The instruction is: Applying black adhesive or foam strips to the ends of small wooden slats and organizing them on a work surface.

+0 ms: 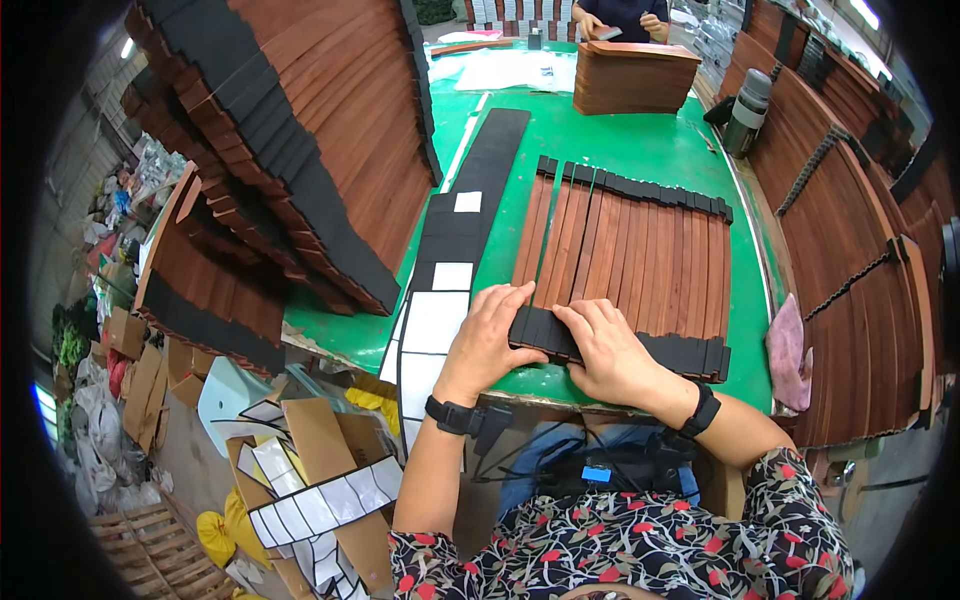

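A row of reddish-brown wooden slats (650,265) with black ends lies side by side on the green table, pointing away from me. Narrow gaps show between the slats at the left of the row. My left hand (487,340) grips the leftmost slats at their near black ends, its thumb against the front. Close beside it, my right hand (608,350) holds neighbouring black ends, fingers on top and thumb at the front edge. The undersides of the slats are hidden. Left of the row runs a long black strip (460,235) with white rectangular patches.
Tall stacks of slats (340,120) stand at the left, and more slats (850,260) line the right side. A pink cloth (790,355) and a bottle (748,112) are at the right. Across the green table (560,135), another person's hands (592,27) are above a slat stack (635,80). Cardboard (325,440) lies lower left.
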Available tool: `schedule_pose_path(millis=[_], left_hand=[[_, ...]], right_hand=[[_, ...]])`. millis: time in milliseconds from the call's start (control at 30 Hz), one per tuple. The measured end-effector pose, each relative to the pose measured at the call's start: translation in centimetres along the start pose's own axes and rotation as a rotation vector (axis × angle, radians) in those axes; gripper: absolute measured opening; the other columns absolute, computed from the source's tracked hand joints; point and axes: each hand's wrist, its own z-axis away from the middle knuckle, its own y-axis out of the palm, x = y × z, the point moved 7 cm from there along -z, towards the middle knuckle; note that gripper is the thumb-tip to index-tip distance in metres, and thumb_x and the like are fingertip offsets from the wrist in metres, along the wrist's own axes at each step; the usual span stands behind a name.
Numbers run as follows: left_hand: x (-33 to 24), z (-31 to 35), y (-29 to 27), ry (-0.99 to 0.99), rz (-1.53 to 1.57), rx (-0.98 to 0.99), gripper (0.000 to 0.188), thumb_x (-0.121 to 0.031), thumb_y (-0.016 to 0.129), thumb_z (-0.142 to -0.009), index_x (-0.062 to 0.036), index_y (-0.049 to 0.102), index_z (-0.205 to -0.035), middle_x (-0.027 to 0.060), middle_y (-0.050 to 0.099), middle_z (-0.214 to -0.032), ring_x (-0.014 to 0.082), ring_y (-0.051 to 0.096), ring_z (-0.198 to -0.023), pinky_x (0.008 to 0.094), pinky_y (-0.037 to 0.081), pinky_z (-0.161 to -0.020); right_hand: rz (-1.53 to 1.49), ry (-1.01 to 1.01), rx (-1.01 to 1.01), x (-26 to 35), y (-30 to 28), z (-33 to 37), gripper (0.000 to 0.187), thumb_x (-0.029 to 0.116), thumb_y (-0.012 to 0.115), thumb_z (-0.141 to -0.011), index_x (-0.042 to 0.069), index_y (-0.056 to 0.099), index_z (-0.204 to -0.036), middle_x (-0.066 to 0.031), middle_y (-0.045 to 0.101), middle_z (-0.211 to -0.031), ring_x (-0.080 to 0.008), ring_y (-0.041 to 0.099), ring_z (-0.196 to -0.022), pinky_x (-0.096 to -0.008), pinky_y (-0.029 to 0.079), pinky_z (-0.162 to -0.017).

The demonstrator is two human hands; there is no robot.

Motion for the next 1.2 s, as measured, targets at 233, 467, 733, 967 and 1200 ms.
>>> schedule_pose_path(millis=[233,467,733,967,1200], left_hand=[[0.7,0.7,-0.2,-0.069,0.22,-0.089,0.113,-0.02,0.093,-0.059,-0.0077,0.031,-0.153,0.0154,0.043,-0.152,0.0375,0.04,-0.141,0.0438,0.04,-0.115],[1.5,1.1,0.8,-0.117,0.103,0.037,0.103,-0.014,0.088,-0.067,-0.0078,0.031,-0.153,0.0151,0.037,-0.157,0.0347,0.045,-0.138,0.0401,0.046,-0.109],[1.0,1.2,-0.4,-0.139,0.146,-0.041,0.074,-0.015,0.091,-0.063,-0.0038,0.055,-0.128,0.016,0.053,-0.146,0.0342,0.055,-0.13,0.0398,0.049,-0.106],[0.8,1.4,0.1,-0.1,0.035,-0.011,0.091,-0.021,0.091,-0.064,-0.0041,0.045,-0.141,0.0157,0.04,-0.156,0.0363,0.045,-0.138,0.0448,0.044,-0.11],[-3.1,0.5,-0.3,-0.008,-0.305,-0.018,0.102,-0.05,0.082,-0.074,-0.0051,0.034,-0.153,0.021,0.024,-0.163,0.042,0.027,-0.148,0.0471,0.031,-0.118]], right_hand=[[0.109,-0.018,-0.016,0.1,-0.1,-1.1,0.084,0.014,0.076,-0.073,-0.006,0.038,-0.145,-0.0241,0.043,-0.143,-0.043,0.041,-0.133,-0.0506,0.034,-0.112],[0.161,-0.079,0.009,0.4,2.7,-2.8,0.068,0.01,0.067,-0.078,-0.008,0.044,-0.14,-0.0226,0.046,-0.145,-0.0402,0.043,-0.135,-0.0492,0.035,-0.11],[0.09,-0.095,-0.045,0.9,2.2,-2.9,0.06,0.006,0.062,-0.078,-0.007,0.047,-0.135,-0.0237,0.048,-0.139,-0.0408,0.045,-0.132,-0.049,0.038,-0.107],[-0.075,-0.063,-0.011,-1.3,-1.1,-2.1,0.08,0.022,0.077,-0.078,-0.008,0.041,-0.142,-0.0275,0.045,-0.144,-0.043,0.041,-0.137,-0.0497,0.033,-0.114],[0.231,0.007,-0.189,-9.7,-12.2,-1.2,0.081,0.028,0.08,-0.083,0.001,0.04,-0.148,-0.022,0.041,-0.152,-0.0404,0.035,-0.143,-0.0494,0.031,-0.118]])
